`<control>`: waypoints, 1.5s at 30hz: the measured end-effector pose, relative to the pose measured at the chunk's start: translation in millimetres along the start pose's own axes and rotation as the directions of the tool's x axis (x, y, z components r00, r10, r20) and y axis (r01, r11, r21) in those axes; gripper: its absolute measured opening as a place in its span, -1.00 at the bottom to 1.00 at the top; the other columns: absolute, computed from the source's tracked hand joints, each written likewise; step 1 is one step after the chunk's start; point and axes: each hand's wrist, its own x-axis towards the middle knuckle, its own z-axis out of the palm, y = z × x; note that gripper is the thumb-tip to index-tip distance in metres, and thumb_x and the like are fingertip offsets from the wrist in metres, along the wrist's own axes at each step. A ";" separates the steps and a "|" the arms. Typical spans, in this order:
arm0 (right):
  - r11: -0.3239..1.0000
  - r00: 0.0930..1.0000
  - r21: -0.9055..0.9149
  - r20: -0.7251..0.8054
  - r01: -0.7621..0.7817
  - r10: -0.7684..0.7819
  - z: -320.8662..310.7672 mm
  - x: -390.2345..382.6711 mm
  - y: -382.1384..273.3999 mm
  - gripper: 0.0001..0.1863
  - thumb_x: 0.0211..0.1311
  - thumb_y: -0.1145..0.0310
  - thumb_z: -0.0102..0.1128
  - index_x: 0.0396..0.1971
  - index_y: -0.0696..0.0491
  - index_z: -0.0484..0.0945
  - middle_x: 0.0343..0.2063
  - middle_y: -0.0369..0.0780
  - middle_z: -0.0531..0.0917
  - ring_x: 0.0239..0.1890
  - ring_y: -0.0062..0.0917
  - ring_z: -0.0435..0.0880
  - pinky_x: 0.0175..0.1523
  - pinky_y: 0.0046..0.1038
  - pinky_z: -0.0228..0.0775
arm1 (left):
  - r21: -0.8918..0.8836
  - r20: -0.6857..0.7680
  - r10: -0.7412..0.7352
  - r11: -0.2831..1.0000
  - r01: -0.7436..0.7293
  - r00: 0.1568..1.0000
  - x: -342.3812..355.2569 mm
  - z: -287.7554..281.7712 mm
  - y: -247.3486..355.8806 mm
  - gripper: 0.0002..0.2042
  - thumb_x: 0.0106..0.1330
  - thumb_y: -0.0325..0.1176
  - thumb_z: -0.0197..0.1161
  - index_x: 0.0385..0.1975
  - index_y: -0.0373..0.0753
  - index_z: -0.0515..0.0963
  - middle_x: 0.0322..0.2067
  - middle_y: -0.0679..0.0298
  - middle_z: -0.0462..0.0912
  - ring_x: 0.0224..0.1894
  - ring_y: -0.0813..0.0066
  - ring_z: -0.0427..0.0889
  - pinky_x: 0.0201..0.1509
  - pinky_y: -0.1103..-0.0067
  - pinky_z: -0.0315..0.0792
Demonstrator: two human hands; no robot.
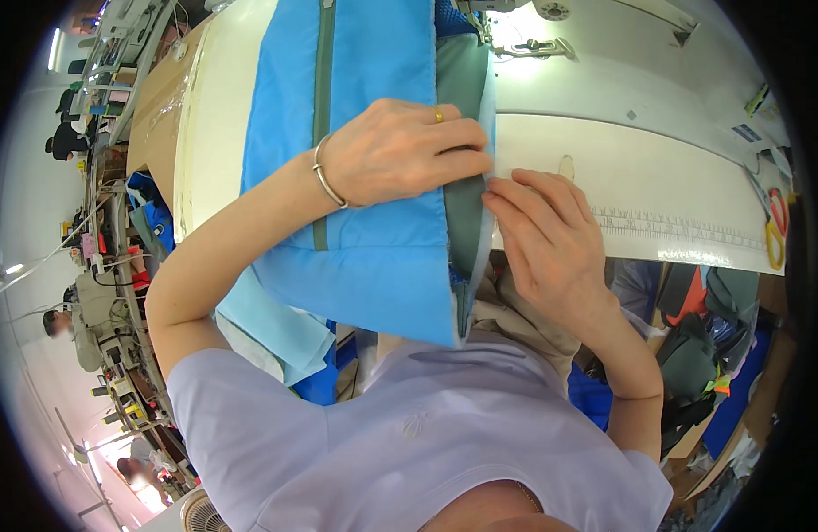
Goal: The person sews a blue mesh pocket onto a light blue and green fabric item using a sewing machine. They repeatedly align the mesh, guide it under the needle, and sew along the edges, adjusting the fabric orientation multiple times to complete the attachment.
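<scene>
A bright blue fabric piece [382, 275] with a grey-green zipper strip [322, 89] lies over the table and hangs down past its front edge. Along its right side a grey-green lining layer [465, 226] shows, with a pale edge. My left hand [405, 151] lies across the blue cloth, its fingers bent and closed on that right edge. Just nearer and to the right, my right hand [551, 235] pinches the same edge between thumb and fingertips. The fingertips' exact hold is partly hidden by the cloth.
At the top, a lit sewing machine's metal presser parts [529, 46] stand by the cloth's far end. A printed ruler scale [675, 228] runs along the table's front edge; scissors [775, 230] with red and yellow handles lie at right. Fabric scraps [693, 355] are heaped below.
</scene>
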 end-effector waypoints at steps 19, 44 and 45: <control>0.999 0.998 -0.051 0.057 0.002 0.001 11.7 20.1 -7.3 -0.69 0.09 0.51 0.18 -0.15 0.30 0.63 0.03 -0.04 0.61 0.21 -0.16 0.50 0.35 -0.10 0.34 | 0.172 0.043 0.123 0.977 -0.129 0.991 36.4 14.9 -61.0 -0.84 0.07 -0.52 0.31 -0.36 -0.15 0.54 -0.24 0.33 0.60 -0.01 0.31 0.60 0.05 0.42 0.55; 0.999 0.998 0.039 -0.053 0.016 -0.014 11.6 0.7 -5.3 -0.62 0.05 0.50 0.28 -0.08 0.25 0.63 0.02 -0.05 0.63 0.14 -0.20 0.59 0.31 -0.11 0.43 | -0.001 -0.012 -0.358 0.934 0.358 0.934 3.8 -14.7 20.9 -0.64 0.13 -0.63 0.28 -0.02 -0.31 0.67 0.02 0.13 0.71 -0.06 0.13 0.72 -0.02 0.36 0.61; 0.999 0.998 0.040 -0.055 0.011 -0.008 11.5 0.2 -6.0 -0.63 0.05 0.50 0.27 -0.08 0.25 0.63 0.02 -0.05 0.63 0.14 -0.20 0.59 0.31 -0.11 0.43 | -0.006 -0.014 -0.361 0.933 0.361 0.933 2.2 -14.2 20.9 -0.63 0.13 -0.64 0.28 -0.02 -0.31 0.66 0.02 0.13 0.71 -0.05 0.14 0.72 -0.02 0.37 0.61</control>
